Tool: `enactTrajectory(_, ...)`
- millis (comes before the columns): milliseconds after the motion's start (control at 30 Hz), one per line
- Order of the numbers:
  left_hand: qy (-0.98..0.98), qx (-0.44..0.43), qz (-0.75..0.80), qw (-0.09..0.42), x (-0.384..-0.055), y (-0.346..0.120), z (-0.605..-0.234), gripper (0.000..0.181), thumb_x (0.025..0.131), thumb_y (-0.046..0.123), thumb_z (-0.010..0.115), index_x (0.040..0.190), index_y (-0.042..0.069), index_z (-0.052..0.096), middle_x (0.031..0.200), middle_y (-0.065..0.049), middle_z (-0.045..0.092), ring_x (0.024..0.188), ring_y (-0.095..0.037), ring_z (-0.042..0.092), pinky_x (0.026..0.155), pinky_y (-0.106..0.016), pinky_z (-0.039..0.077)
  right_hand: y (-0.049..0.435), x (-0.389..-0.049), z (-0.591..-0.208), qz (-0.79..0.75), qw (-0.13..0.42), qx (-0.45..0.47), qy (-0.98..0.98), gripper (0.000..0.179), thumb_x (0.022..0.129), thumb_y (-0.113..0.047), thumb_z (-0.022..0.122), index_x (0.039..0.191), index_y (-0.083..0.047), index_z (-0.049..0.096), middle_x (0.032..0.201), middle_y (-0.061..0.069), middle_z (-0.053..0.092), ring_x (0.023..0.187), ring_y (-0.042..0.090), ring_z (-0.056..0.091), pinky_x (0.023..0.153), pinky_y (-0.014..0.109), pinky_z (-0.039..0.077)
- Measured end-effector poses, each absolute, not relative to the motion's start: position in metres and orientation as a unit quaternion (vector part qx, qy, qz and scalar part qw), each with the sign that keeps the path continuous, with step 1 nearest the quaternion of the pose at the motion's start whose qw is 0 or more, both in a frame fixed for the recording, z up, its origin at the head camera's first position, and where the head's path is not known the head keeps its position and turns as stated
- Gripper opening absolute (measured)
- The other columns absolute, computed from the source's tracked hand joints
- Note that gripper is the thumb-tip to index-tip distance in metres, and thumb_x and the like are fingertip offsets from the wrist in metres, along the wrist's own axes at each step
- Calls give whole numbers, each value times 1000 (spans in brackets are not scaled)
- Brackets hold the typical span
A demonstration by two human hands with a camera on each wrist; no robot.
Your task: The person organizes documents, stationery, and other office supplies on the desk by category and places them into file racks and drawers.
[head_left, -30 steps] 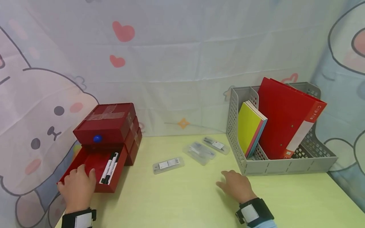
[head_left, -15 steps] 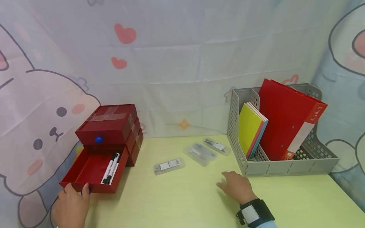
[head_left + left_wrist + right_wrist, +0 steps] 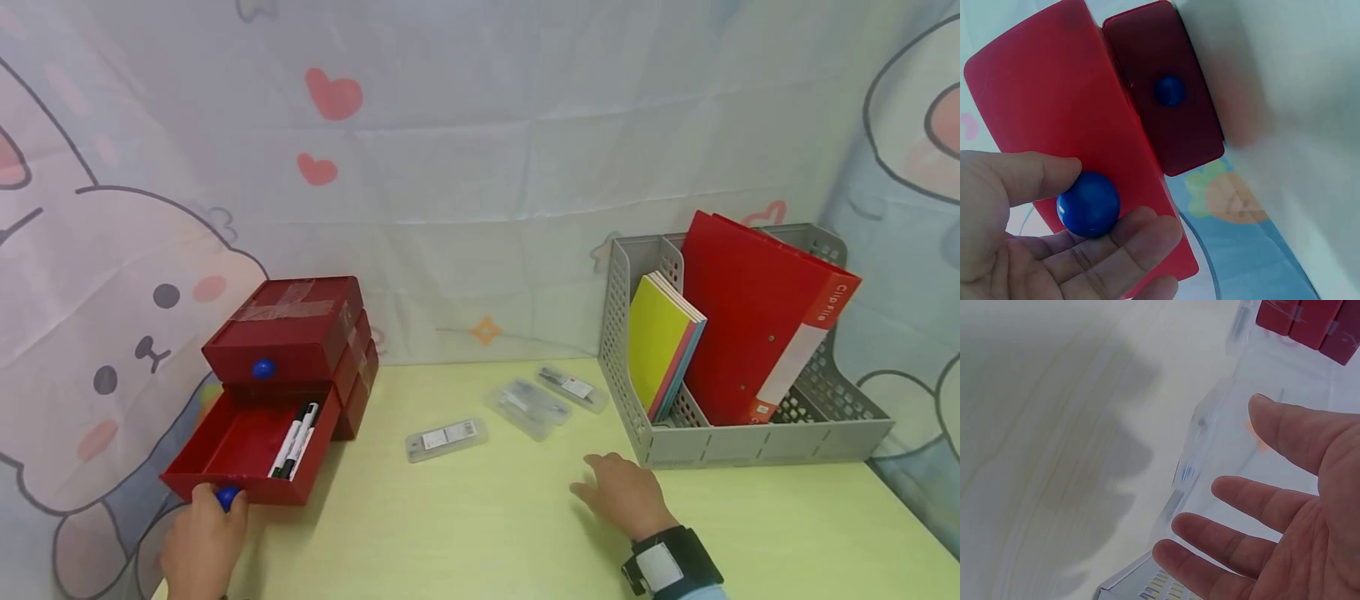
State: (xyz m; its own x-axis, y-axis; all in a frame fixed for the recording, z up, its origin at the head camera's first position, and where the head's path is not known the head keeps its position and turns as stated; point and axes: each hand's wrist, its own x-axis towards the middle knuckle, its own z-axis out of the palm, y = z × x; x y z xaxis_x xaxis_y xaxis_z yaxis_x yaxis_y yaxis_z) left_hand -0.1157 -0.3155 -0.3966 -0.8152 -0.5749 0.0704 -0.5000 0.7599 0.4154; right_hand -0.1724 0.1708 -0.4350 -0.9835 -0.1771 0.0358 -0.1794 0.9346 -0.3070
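A red drawer (image 3: 247,442) stands pulled out of a stack of red drawer boxes (image 3: 288,321). Two black-and-white markers (image 3: 294,440) lie along its right side. My left hand (image 3: 201,537) is at the drawer's front, thumb and fingers around its round blue knob (image 3: 1089,205); the left wrist view shows the thumb on one side and the fingers on the other. My right hand (image 3: 621,496) hovers over the table, fingers spread, holding nothing. Beyond it lie a clear case with a white label (image 3: 447,437), clear cases (image 3: 528,406) and another labelled case (image 3: 572,387).
At the right, a grey file rack (image 3: 765,446) bears a leaning red clip file (image 3: 757,325) and several notebooks (image 3: 663,342). A printed cloth (image 3: 480,167) hangs behind the pale yellow-green table (image 3: 450,533).
My left hand has moved from over the drawer's front edge down to its blue knob and now pinches it. The right hand stays about where it was.
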Motion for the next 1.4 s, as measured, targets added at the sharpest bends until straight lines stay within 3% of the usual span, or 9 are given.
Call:
enactTrajectory(133, -936, 253, -201, 136, -124, -316, -391, 37, 93, 15, 61, 106, -16, 45, 83, -32, 57, 65, -38, 53, 53, -42, 46, 171, -173, -436, 160, 6, 91, -983, 47, 89, -32, 72, 120, 2, 66, 109, 20, 68, 104, 40, 64, 83, 58, 52)
enactTrajectory(300, -944, 222, -207, 127, -143, -320, -383, 38, 94, 16, 61, 106, -17, 46, 82, -30, 58, 62, -36, 53, 51, -39, 46, 171, -173, -438, 160, 8, 90, -983, 47, 88, -32, 73, 120, 2, 66, 108, 20, 68, 103, 39, 64, 83, 57, 52)
enactTrajectory(433, -954, 193, -199, 116, -160, -321, -378, 44, 95, 17, 61, 110, -21, 46, 93, -38, 60, 69, -45, 60, 59, -51, 54, 171, -172, -437, 160, 2, 84, -983, 47, 89, -32, 72, 120, 2, 66, 109, 20, 68, 105, 40, 64, 84, 57, 52)
enactTrajectory(567, -960, 178, -186, 108, -178, -319, -375, 46, 95, 17, 62, 112, -22, 46, 102, -42, 59, 84, -56, 62, 73, -64, 53, 170, -171, -435, 162, -9, 79, -984, 48, 89, -32, 72, 121, 3, 65, 110, 21, 67, 106, 40, 63, 85, 58, 51)
enactTrajectory(733, -961, 173, -188, 102, -201, -314, -374, 44, 97, 17, 61, 113, -21, 48, 99, -38, 63, 81, -53, 63, 75, -63, 53, 170, -171, -435, 162, -7, 78, -984, 47, 89, -32, 72, 120, 3, 66, 110, 21, 67, 105, 40, 63, 84, 57, 52)
enactTrajectory(867, -961, 169, -187, 112, -218, -313, -373, 41, 97, 19, 59, 107, -21, 51, 92, -37, 63, 73, -47, 63, 65, -56, 55, 170, -171, -436, 164, -6, 77, -983, 47, 88, -31, 73, 120, 3, 66, 110, 21, 67, 105, 40, 63, 84, 57, 52)
enactTrajectory(967, -961, 165, -182, 123, -230, -312, -374, 42, 96, 19, 58, 103, -21, 53, 91, -38, 63, 74, -49, 63, 61, -55, 53, 169, -171, -436, 164, -12, 74, -984, 47, 88, -31, 73, 120, 3, 66, 110, 21, 67, 105, 40, 63, 85, 57, 51)
enactTrajectory(1233, -953, 174, -193, 159, -248, -315, -381, 38, 95, 20, 57, 92, -17, 50, 91, -41, 61, 79, -55, 63, 65, -60, 54, 169, -174, -439, 159, -25, 69, -985, 48, 88, -32, 73, 121, 2, 66, 109, 20, 67, 106, 39, 63, 85, 57, 51)
enactTrajectory(1400, -940, 187, -231, 168, -248, -316, -390, 43, 96, 25, 60, 102, -16, 47, 98, -42, 60, 87, -57, 62, 68, -62, 52, 170, -173, -440, 162, -24, 69, -984, 47, 88, -32, 73, 121, 2, 66, 109, 20, 67, 106, 40, 63, 84, 58, 51)
